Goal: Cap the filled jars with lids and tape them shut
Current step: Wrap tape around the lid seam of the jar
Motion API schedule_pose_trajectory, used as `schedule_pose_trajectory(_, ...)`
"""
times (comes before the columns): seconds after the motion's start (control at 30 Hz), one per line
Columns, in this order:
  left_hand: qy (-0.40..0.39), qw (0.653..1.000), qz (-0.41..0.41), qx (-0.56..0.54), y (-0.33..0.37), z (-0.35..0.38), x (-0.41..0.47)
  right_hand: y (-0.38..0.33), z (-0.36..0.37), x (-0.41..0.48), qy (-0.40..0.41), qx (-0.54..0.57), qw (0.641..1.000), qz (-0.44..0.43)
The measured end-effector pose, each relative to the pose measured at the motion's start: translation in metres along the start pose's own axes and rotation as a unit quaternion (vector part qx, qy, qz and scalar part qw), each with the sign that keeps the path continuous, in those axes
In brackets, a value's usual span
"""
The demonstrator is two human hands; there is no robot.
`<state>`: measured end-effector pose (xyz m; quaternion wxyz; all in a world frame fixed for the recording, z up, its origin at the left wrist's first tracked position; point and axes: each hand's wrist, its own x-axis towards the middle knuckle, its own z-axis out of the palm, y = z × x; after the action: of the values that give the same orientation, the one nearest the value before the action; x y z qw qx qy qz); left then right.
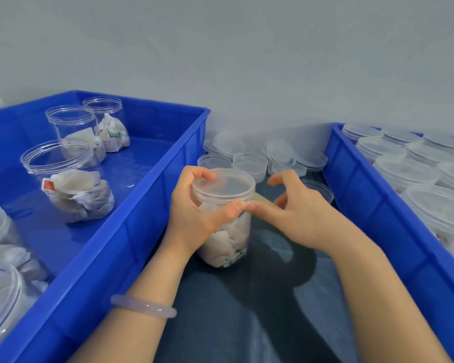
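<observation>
Both arms reach forward. The left hand (pixel 194 208) grips the jar (pixel 228 239); the right hand (pixel 299 208) touches the left thumb with one straight finger.
</observation>
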<state>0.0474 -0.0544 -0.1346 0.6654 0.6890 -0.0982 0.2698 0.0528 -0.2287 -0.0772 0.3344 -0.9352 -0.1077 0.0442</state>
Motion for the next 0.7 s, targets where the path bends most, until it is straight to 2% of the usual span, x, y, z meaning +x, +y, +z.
schedule_pose_trajectory(0.1, -0.029, 0.999, -0.006, -0.026, 0.000, 0.000, 0.001, 0.004, -0.010, -0.003, -0.041, -0.030, 0.999, 0.014)
schedule_pose_trajectory(0.27, -0.041, 0.992, -0.039, -0.109, -0.003, -0.004, 0.003, 0.002, -0.026, -0.011, -0.080, 0.036, 0.994, -0.060)
schedule_pose_trajectory(0.47, -0.049, 0.974, -0.105, -0.196, -0.005, 0.002, -0.002, 0.002, -0.031, -0.011, 0.022, 0.012, 0.997, -0.068)
schedule_pose_trajectory(0.7, -0.108, 0.955, -0.156, -0.229, -0.003, 0.006, -0.004, 0.009, -0.025, -0.005, 0.037, 0.019, 0.998, -0.038)
